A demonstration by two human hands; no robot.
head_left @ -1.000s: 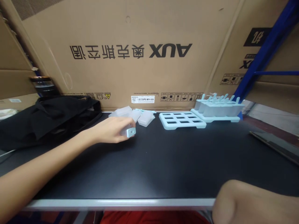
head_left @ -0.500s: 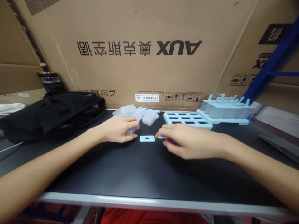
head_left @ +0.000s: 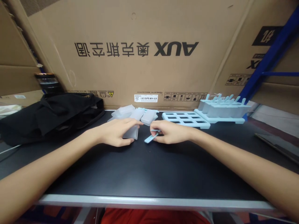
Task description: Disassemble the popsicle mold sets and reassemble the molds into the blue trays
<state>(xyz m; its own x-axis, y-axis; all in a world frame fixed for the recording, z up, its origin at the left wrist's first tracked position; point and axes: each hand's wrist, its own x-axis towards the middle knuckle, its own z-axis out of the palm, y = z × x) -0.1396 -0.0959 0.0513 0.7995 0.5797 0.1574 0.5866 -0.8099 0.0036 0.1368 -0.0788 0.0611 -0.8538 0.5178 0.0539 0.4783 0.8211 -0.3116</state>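
Standing at the far right of the black table (head_left: 149, 174), a pale blue tray (head_left: 219, 119) carries a row of frosted moulds (head_left: 221, 109) with blue stick handles poking up from them; their contents cannot be told. Just left of it lies a flat blue rack (head_left: 185, 119) of rectangular slots, all of them bare. Left again, against the big cardboard box (head_left: 140, 53), sits a small heap of loose clear moulds (head_left: 136, 113).

A left hand (head_left: 116, 132) is curled loosely over one clear mould (head_left: 131, 133) lying on the table, fingers on top and thumb underneath at the near side, gripping it. Beside it, nearly touching, a right hand (head_left: 171, 131) pinches a small blue lid (head_left: 150, 137) between thumb and fingertips, the lid tilted with its low end on the table.

Both forearms reach in from the near corners and converge at mid-table, wrists low. A black bag (head_left: 49, 115) slumps at the left.
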